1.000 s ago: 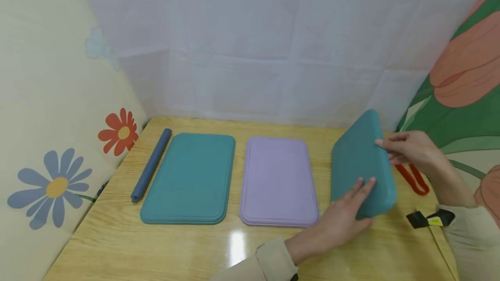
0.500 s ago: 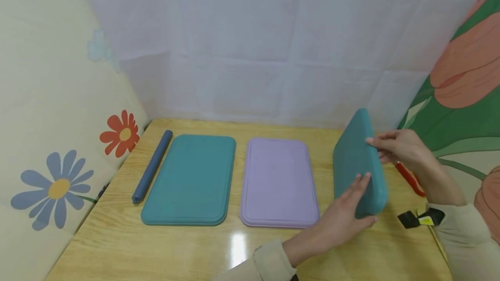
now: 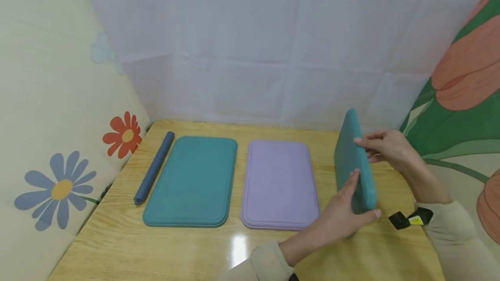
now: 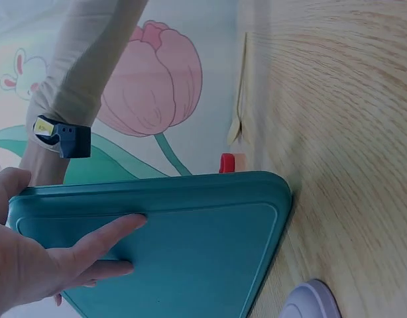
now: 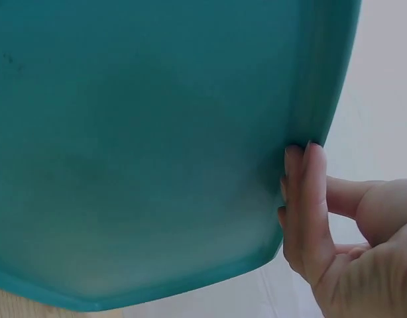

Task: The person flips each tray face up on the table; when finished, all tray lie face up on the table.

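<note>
A teal rectangular lid or shallow tray (image 3: 344,164) stands almost upright on the right of the table, nearly edge-on in the head view. In the right wrist view its hollow side shows, with a raised rim. My left hand (image 3: 337,214) holds its near end, fingers along the flat face and thumb round the edge. Higher up, my right hand (image 3: 390,148) pinches the upper edge, its fingers (image 5: 306,199) on the hollow side. The lid's lower corner comes down at the table in the left wrist view; contact there is hard to tell.
A purple lid-shaped piece (image 3: 279,181) and a second teal one (image 3: 191,181) lie flat on the wooden table (image 3: 187,255). A blue rolled-up item (image 3: 154,168) lies at the left. A red object (image 4: 227,163) sits behind the held lid. A white cloth (image 3: 242,47) hangs behind.
Both hands have tilted the teal lid steeper, and its top edge has swung left. The right hand has moved left with it. The red loop has gone from sight in the head view.
</note>
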A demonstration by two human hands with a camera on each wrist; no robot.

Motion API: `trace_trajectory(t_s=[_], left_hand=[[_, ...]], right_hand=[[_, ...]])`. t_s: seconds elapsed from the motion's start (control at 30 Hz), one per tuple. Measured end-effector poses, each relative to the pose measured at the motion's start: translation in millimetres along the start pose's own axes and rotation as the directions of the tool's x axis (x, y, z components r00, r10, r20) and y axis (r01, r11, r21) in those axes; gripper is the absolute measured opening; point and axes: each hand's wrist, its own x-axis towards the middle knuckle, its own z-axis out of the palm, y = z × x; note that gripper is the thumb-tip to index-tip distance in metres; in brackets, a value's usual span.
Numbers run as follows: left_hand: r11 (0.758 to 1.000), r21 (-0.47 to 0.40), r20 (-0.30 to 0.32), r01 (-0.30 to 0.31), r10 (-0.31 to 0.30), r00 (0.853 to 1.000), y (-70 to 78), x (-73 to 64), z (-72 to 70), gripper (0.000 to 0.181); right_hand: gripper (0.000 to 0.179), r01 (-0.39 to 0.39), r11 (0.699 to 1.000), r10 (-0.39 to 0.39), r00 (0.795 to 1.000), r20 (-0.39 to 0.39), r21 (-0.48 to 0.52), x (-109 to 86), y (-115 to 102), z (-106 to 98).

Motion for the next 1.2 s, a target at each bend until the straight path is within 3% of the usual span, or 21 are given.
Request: trace_trajectory(t_s=[0.23,0.5,0.6,0.8,0.9,1.03,1.2], left_hand=[[0.984,-0.114,0.020,0.138,-0.137,0.990,4.0,-1.2,-9.7,0.090],[0.950,-0.255,-0.004,0.178,-0.185,0.983,9.7,-4.1,-20.6,0.089],[0.931,-0.322,-0.018,0.173,-0.189,0.982,11.6,-5.5,-23.5,0.089],[0.854,-0.491,-0.067,0.170,-0.232,0.970,11.3,-6.4,-25.3,0.084],[0.832,-0.530,-0.107,0.162,-0.256,0.961,9.0,-5.4,-25.4,0.086],[0.821,-0.554,-0.154,0.141,-0.268,0.951,4.2,-5.0,-25.9,0.092],[0.796,-0.596,-0.187,0.102,-0.261,0.947,-3.2,-7.0,-26.7,0.092]], right_hand=[[0.071,0.015,1.000,-0.015,0.999,0.029,0.011,4.4,-5,10],[0.059,0.027,0.998,-0.029,0.999,0.034,0.060,9.3,-12,21],[0.056,0.024,0.997,-0.027,0.999,0.040,0.072,10.8,-15,27],[0.061,0.007,0.998,-0.013,0.996,0.083,0.069,16.5,-16,36],[0.070,0.003,1.000,-0.004,0.997,0.072,0.023,20.3,-1,34],[0.081,-0.059,0.992,0.067,0.995,0.071,-0.111,23.1,39,25],[0.083,-0.197,0.956,0.231,0.962,0.145,-0.219,21.4,88,16]])
